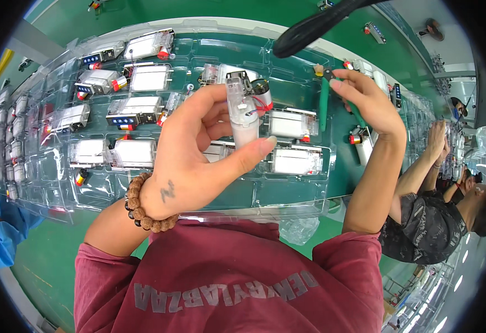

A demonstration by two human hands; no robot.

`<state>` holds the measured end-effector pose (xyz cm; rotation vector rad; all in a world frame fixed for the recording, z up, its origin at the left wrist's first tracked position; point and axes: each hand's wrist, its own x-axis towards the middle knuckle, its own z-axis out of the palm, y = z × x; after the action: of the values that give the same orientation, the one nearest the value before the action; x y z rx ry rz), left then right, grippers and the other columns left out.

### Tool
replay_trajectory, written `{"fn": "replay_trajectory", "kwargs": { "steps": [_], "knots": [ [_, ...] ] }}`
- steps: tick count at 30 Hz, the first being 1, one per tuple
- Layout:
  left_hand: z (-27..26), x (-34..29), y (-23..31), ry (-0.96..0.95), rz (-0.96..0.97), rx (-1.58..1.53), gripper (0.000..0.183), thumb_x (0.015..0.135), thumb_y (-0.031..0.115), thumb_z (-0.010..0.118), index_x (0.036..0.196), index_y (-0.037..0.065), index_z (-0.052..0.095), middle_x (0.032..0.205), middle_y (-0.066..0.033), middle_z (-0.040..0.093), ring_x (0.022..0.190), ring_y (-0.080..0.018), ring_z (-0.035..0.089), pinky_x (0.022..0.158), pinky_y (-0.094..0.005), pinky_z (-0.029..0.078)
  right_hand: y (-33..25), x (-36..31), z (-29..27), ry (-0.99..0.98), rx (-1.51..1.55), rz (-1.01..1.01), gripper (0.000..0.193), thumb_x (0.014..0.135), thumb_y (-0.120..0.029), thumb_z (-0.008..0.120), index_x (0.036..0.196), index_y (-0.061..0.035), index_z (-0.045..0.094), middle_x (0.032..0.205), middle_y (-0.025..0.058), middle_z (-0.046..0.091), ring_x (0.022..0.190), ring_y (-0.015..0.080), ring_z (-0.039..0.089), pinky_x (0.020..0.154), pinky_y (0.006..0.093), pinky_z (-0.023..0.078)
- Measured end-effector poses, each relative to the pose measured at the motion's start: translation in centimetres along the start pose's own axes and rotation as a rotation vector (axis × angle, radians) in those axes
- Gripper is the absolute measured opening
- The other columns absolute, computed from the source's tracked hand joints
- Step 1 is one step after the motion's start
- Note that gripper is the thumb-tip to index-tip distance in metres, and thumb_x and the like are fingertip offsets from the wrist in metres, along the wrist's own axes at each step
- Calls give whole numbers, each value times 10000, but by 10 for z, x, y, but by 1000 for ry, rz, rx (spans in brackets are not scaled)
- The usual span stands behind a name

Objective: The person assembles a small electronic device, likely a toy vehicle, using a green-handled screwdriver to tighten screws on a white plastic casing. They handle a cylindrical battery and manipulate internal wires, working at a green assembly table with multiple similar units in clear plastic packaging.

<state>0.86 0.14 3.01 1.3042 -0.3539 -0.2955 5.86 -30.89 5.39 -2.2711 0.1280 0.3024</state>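
Observation:
My left hand [193,150] is closed around a small clear-plastic pump-like assembly [242,111] with a white lower body, held upright over the tray. A dark cylindrical motor [262,93] with red wires sits on its side. To the right, my right hand [368,100] grips green-handled pliers [324,102], fingers curled at the upper part and the handles spread apart. The pliers' jaws are small and hard to make out. Beneath both hands lies a clear plastic tray [209,194] bearing several white block-shaped units [295,161] with attached circuit parts.
A black rod-like object [320,28] juts in from the top right. More trays of similar units [9,127] stand at the far left. Beside me on the right, a co-worker in a dark patterned shirt [429,227] works; a blue sleeve [4,238] shows at left.

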Motion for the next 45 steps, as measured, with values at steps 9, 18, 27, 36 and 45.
{"fn": "replay_trajectory", "kwargs": {
  "steps": [9, 18, 27, 36, 45],
  "knots": [
    [0, 2, -4, 47, 43, 63, 509, 795, 53, 741, 1213, -55, 472, 1066, -120, 635, 954, -160, 639, 848, -301, 528, -4, -6, 3, 38, -57, 188, 405, 756, -308, 805, 918, 4, 603, 649, -54, 473, 538, 35, 391, 449, 233, 279],
    [-8, -2, 1, -74, -244, 112, 382, 898, 43, 518, 1265, -33, 442, 1037, -87, 595, 930, -135, 594, 814, -304, 499, -68, -40, 14, 153, 801, -139, 283, 928, -133, 594, 1140, 38, 517, 705, 36, 529, 489, 22, 347, 382, 186, 292],
    [-6, 4, -15, 11, 32, 371, 394, 802, 75, 584, 1166, -40, 485, 815, -188, 611, 675, -278, 620, 621, -368, 486, -81, -13, 62, -564, 1183, -527, 660, 994, -225, 431, 1501, 19, 87, 938, 159, 511, 455, 49, 284, 381, 186, 311],
    [-5, -2, -23, 42, 113, 473, 438, 754, 45, 617, 1159, -38, 474, 887, -205, 594, 782, -401, 596, 700, -421, 490, -68, -20, 82, -478, 1105, -619, 194, 1015, -242, 464, 1156, -127, 399, 1019, 95, 500, 569, 74, 453, 525, 244, 447],
    [-4, -1, -24, 139, 159, 506, 425, 812, -34, 586, 1210, -39, 435, 971, -95, 604, 800, -132, 576, 704, -273, 480, -79, -53, 86, -246, 943, -691, 227, 1017, -338, 448, 1042, -113, 456, 866, 99, 529, 513, 76, 428, 423, 182, 437]
  ]
}}
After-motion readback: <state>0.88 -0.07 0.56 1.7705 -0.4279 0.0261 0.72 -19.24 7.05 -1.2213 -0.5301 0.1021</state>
